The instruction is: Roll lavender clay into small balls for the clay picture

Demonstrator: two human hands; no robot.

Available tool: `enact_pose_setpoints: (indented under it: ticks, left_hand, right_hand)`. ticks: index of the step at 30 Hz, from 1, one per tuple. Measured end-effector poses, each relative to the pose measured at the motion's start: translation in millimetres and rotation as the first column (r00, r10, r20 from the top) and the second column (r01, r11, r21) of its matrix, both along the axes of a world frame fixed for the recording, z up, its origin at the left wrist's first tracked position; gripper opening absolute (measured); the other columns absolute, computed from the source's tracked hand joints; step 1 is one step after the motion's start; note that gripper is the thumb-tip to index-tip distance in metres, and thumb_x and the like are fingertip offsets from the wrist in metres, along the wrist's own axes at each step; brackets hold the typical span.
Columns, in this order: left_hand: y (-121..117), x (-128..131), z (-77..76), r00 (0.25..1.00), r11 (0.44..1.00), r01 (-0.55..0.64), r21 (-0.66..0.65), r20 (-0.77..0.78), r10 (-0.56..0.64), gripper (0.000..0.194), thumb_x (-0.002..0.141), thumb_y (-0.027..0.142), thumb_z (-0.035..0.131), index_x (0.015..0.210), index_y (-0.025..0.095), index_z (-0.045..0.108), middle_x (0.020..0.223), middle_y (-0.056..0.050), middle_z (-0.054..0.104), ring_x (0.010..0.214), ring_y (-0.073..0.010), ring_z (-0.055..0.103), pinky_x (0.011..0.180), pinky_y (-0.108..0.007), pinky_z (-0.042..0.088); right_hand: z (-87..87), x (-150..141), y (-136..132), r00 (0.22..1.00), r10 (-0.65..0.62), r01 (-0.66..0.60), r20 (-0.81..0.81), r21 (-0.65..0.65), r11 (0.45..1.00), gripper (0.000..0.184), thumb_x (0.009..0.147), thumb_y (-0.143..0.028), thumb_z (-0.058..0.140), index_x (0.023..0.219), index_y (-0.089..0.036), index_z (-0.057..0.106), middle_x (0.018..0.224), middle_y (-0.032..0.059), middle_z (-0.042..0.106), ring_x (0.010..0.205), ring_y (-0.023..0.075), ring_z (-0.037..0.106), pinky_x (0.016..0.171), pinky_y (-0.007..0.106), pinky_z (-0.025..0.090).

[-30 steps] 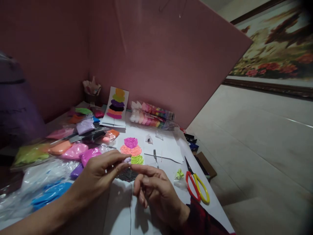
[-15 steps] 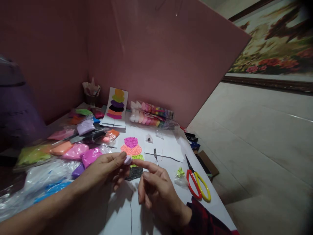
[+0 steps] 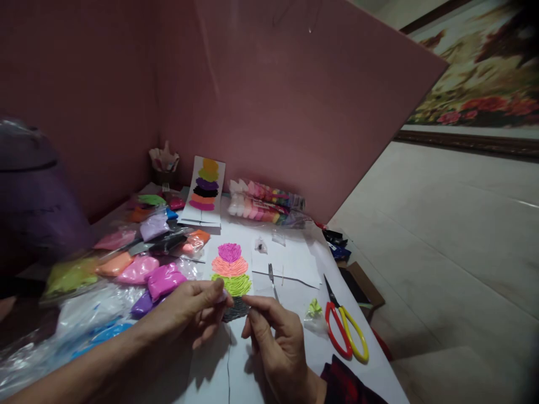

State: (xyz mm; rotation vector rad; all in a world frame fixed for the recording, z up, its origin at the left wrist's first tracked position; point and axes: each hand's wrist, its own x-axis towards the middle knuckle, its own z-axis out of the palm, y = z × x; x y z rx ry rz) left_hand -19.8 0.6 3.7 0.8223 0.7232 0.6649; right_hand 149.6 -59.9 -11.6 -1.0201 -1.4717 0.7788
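My left hand [image 3: 197,311] pinches a small pale lilac lump of soft clay [image 3: 222,296] between thumb and fingers, partly hidden by them. Just to the right, my right hand [image 3: 278,339] has its thumb and index finger brought close in a pinch, apart from the lump. Whatever lies between those fingertips is too small to make out. Beyond both hands, on white paper, lies a clay picture [image 3: 231,268] with textured magenta, coral, yellow-green and dark grey layers. A drawn line [image 3: 229,367] runs down the paper below it.
Bags of coloured clay [image 3: 166,279] crowd the left side. A layered colour picture [image 3: 205,191] stands behind, beside packs of clay [image 3: 265,205]. A fork [image 3: 272,275], a small bag with green clay [image 3: 314,311] and red-and-yellow scissors [image 3: 346,328] lie to the right.
My right hand has drawn away from the lilac clay, its outstretched index finger now bent toward the thumb. My left hand still holds the lump. The view has shifted slightly.
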Motion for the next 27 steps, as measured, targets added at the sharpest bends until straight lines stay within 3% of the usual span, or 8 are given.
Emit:
enact_pose_setpoints:
  ticks: [2, 7, 10, 14, 16, 20, 24, 27]
  left_hand:
    - [-1.0, 1.5, 0.6, 0.999, 0.999, 0.033, -0.014, 0.014, -0.033, 0.044, 0.077, 0.054, 0.064, 0.079, 0.010, 0.068, 0.045, 0.002, 0.054, 0.030, -0.0047, 0.040, 0.031, -0.015, 0.024]
    - [-4.2, -0.9, 3.6, 0.999, 0.997, -0.043, 0.057, 0.016, 0.042, 0.036, 0.061, 0.027, 0.084, 0.089, 0.012, 0.068, 0.080, -0.006, 0.071, 0.055, -0.0105, 0.061, 0.048, -0.018, 0.046]
    - [-2.2, -4.7, 3.3, 0.998, 0.996, -0.052, 0.068, -0.015, 0.053, 0.034, 0.058, 0.029, 0.086, 0.079, 0.015, 0.062, 0.057, 0.003, 0.064, 0.044, -0.0079, 0.054, 0.040, -0.015, 0.041]
    - [2.5, -5.6, 2.7, 1.000, 0.998, -0.022, 0.055, -0.013, 0.022, 0.038, 0.072, 0.052, 0.069, 0.073, 0.015, 0.060, 0.041, 0.006, 0.053, 0.029, -0.0037, 0.038, 0.029, -0.013, 0.027]
    - [3.1, -4.4, 3.5, 1.000, 0.998, 0.001, 0.060, 0.015, -0.002, 0.041, 0.072, 0.052, 0.069, 0.085, 0.013, 0.064, 0.054, -0.001, 0.064, 0.034, -0.0074, 0.049, 0.030, -0.015, 0.034]
    - [0.6, -2.8, 4.6, 0.999, 0.994, -0.051, 0.091, 0.018, 0.050, 0.040, 0.063, 0.030, 0.082, 0.097, 0.014, 0.067, 0.083, -0.007, 0.073, 0.060, -0.0139, 0.064, 0.047, -0.020, 0.049]
    - [-0.6, -3.6, 1.3, 0.998, 0.993, -0.055, 0.109, 0.049, 0.050, 0.032, 0.057, 0.025, 0.086, 0.078, 0.016, 0.064, 0.064, 0.003, 0.064, 0.047, -0.0073, 0.054, 0.040, -0.015, 0.040]
    - [-0.2, -3.9, -0.8, 0.999, 0.994, -0.052, 0.097, 0.010, 0.051, 0.030, 0.069, 0.040, 0.077, 0.072, 0.016, 0.060, 0.049, 0.007, 0.053, 0.037, -0.0032, 0.042, 0.035, -0.012, 0.030]
  right_hand:
    - [1.1, 0.1, -1.1, 0.999, -0.035, 0.035, -0.029, 0.004, 0.999, 0.020, 0.091, -0.025, 0.051, 0.104, -0.021, 0.065, 0.060, -0.0024, 0.055, 0.045, 0.0059, 0.044, 0.044, 0.019, 0.037]
    - [-0.1, 3.5, 0.4, 0.992, -0.082, 0.083, -0.097, 0.004, 0.997, 0.019, 0.092, -0.027, 0.051, 0.104, -0.022, 0.064, 0.061, -0.0023, 0.055, 0.045, 0.0057, 0.044, 0.043, 0.018, 0.037]
    - [-2.9, 6.0, 2.8, 0.989, -0.089, 0.089, -0.116, 0.000, 0.996, 0.019, 0.093, -0.026, 0.050, 0.106, -0.022, 0.063, 0.062, -0.0020, 0.056, 0.045, 0.0055, 0.043, 0.043, 0.017, 0.036]
    - [-3.8, 5.6, 4.1, 0.989, -0.083, 0.081, -0.126, -0.026, 0.996, 0.018, 0.093, -0.027, 0.051, 0.105, -0.021, 0.063, 0.062, -0.0022, 0.055, 0.045, 0.0052, 0.042, 0.042, 0.017, 0.034]
    - [-3.4, 4.6, 3.8, 0.989, -0.077, 0.074, -0.125, -0.032, 0.997, 0.018, 0.093, -0.027, 0.051, 0.104, -0.021, 0.064, 0.061, -0.0023, 0.055, 0.045, 0.0052, 0.042, 0.042, 0.017, 0.035]
    - [-3.2, 3.0, 2.9, 0.990, -0.075, 0.071, -0.123, -0.037, 0.997, 0.019, 0.092, -0.028, 0.051, 0.103, -0.021, 0.065, 0.060, -0.0021, 0.055, 0.044, 0.0055, 0.043, 0.042, 0.017, 0.035]
    - [-2.7, 0.9, 2.2, 0.987, -0.089, 0.085, -0.137, -0.039, 0.996, 0.019, 0.091, -0.028, 0.052, 0.103, -0.021, 0.065, 0.059, -0.0023, 0.055, 0.043, 0.0048, 0.041, 0.041, 0.017, 0.033]
    - [-0.6, -0.4, 1.9, 0.987, -0.087, 0.081, -0.132, -0.047, 0.996, 0.019, 0.091, -0.029, 0.052, 0.101, -0.021, 0.066, 0.058, -0.0027, 0.054, 0.041, 0.0046, 0.040, 0.040, 0.017, 0.031]
